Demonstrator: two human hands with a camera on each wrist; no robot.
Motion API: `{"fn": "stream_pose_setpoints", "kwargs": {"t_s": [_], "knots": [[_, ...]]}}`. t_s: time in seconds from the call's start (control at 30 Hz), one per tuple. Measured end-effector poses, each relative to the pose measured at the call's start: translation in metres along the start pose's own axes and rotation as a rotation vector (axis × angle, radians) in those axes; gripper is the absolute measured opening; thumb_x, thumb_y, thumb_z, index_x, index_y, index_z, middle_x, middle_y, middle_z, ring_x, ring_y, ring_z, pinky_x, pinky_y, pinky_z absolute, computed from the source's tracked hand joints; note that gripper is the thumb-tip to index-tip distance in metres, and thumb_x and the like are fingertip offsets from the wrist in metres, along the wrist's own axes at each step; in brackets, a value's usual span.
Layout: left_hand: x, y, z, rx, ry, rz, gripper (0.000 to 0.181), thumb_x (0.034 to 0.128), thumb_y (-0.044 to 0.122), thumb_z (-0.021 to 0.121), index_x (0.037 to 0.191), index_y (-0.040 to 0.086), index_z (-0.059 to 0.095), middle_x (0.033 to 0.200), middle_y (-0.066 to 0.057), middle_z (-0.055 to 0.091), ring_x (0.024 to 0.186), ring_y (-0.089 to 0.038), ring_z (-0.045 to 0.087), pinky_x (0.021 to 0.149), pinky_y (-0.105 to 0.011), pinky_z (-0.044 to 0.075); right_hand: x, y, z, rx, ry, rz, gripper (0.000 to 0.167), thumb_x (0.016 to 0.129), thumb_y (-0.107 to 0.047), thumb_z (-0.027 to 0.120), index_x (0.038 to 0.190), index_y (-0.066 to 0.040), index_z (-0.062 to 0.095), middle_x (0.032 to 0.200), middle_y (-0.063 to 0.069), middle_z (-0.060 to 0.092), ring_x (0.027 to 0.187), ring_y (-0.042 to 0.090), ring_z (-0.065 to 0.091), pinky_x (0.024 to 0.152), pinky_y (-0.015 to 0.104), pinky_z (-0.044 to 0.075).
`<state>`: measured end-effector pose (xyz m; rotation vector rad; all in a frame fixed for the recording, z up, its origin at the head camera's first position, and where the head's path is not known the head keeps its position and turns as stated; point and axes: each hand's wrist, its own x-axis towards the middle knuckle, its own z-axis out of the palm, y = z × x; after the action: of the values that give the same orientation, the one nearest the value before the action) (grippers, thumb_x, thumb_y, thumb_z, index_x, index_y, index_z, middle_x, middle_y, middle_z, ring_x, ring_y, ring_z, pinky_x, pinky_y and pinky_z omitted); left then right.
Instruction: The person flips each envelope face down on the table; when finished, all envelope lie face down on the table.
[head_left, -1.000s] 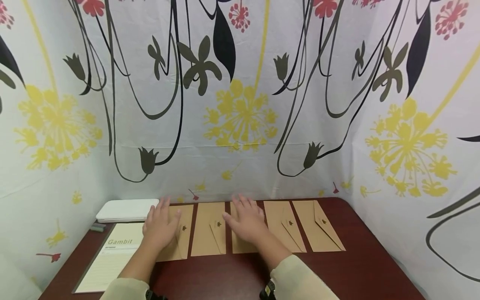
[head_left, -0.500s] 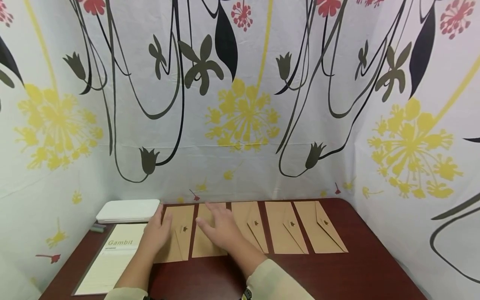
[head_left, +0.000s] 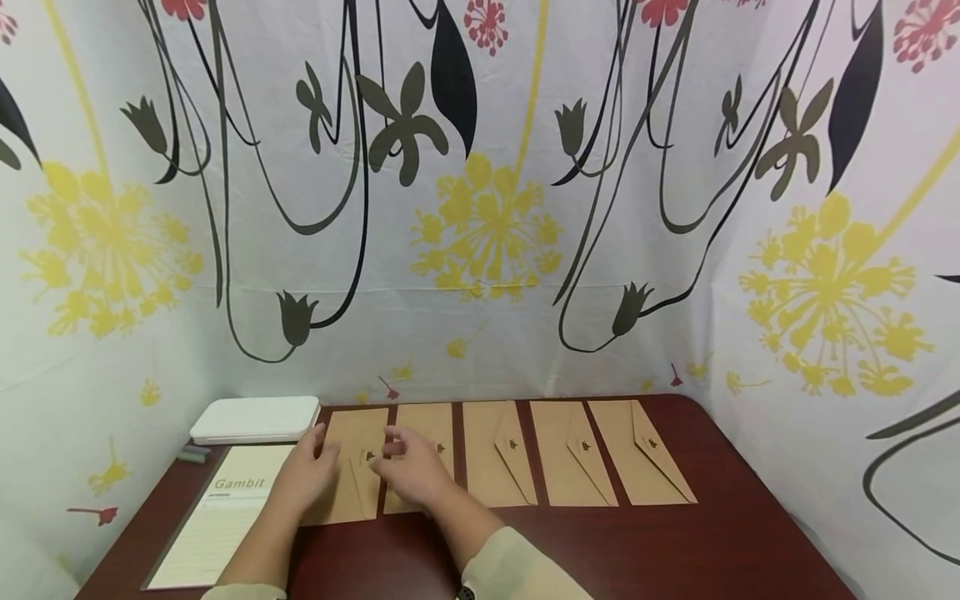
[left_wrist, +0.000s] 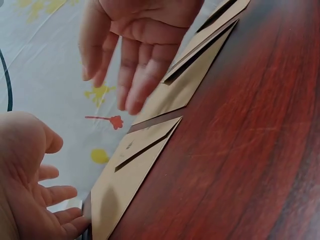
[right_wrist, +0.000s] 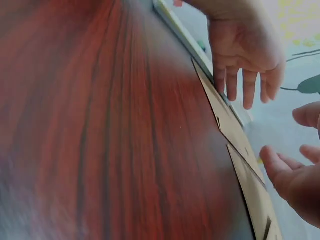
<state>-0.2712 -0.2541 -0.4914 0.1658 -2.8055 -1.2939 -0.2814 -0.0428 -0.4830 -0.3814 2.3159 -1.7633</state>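
Note:
Several brown paper envelopes lie in a row along the far part of the dark red wooden table, each with a flap and a small dark print. My left hand (head_left: 303,473) is over the left edge of the leftmost envelope (head_left: 352,498), beside the cream notepad. Between the leftmost envelope and the second envelope (head_left: 425,415) is my right hand (head_left: 415,473), partly covering the second one. Both hands hold nothing; their fingers are loosely bent and apart. In the left wrist view, the right hand (left_wrist: 150,40) appears above the envelopes with its palm showing.
Left of the envelopes lies a notepad (head_left: 213,533) marked "Gambit". Behind it sits a flat white case (head_left: 255,419), with small grey-green sticks (head_left: 194,454) at its left. A flower-printed cloth (head_left: 480,350) surrounds the table (head_left: 615,554) at the back and sides.
My right hand has moved left from the third envelope to between the first two, its fingers bending more. My left hand has shifted slightly left and nearer. The envelopes stay in their row.

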Motion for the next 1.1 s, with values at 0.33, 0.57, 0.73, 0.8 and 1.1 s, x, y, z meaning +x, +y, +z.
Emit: {"fn": "stream_pose_setpoints", "kwargs": {"t_s": [0.33,0.57,0.73,0.8,1.1], "knots": [[-0.002,0.002,-0.004,0.071,-0.026,-0.021,0.068,0.1117,0.038,0.048,0.161,-0.007,0.035,0.16,-0.037,0.045,0.149,-0.055,0.044,0.121,-0.068,0.041,0.0,0.0,0.006,0.095,-0.033,0.079,0.062,0.097,-0.019,0.077,0.154,-0.005,0.054,0.143,0.026,0.065,0.11,0.028,0.074,0.094,0.048,0.064],[-0.004,0.002,-0.004,0.077,-0.044,-0.022,0.067,0.1103,0.039,0.053,0.159,-0.006,0.041,0.157,-0.036,0.049,0.147,-0.056,0.047,0.117,-0.067,0.044,0.003,0.002,0.006,0.088,-0.011,0.089,0.062,0.092,-0.013,0.081,0.15,-0.007,0.06,0.147,0.025,0.062,0.118,0.03,0.071,0.098,0.048,0.063],[-0.004,0.0,-0.004,0.069,-0.045,-0.028,0.067,0.1082,0.041,0.056,0.157,-0.003,0.045,0.157,-0.034,0.052,0.146,-0.054,0.049,0.117,-0.065,0.045,0.003,0.002,0.004,0.151,0.008,0.078,0.062,0.09,-0.008,0.079,0.149,-0.004,0.06,0.145,0.023,0.064,0.114,0.024,0.071,0.088,0.037,0.063],[-0.004,0.001,-0.004,0.058,-0.054,-0.025,0.067,0.107,0.042,0.057,0.157,-0.002,0.046,0.156,-0.033,0.053,0.146,-0.053,0.05,0.117,-0.065,0.045,0.003,0.001,0.003,0.189,-0.002,0.063,0.061,0.092,-0.006,0.077,0.15,-0.002,0.059,0.145,0.022,0.066,0.116,0.024,0.07,0.086,0.034,0.062],[-0.01,0.009,-0.002,-0.071,-0.111,-0.003,0.076,0.1035,0.056,0.064,0.157,0.004,0.05,0.159,-0.024,0.055,0.149,-0.047,0.05,0.118,-0.062,0.046,-0.001,-0.007,0.004,0.147,-0.039,0.001,0.058,0.093,-0.013,0.078,0.149,-0.009,0.062,0.147,0.007,0.066,0.132,0.033,0.065,0.096,0.036,0.057]]}}
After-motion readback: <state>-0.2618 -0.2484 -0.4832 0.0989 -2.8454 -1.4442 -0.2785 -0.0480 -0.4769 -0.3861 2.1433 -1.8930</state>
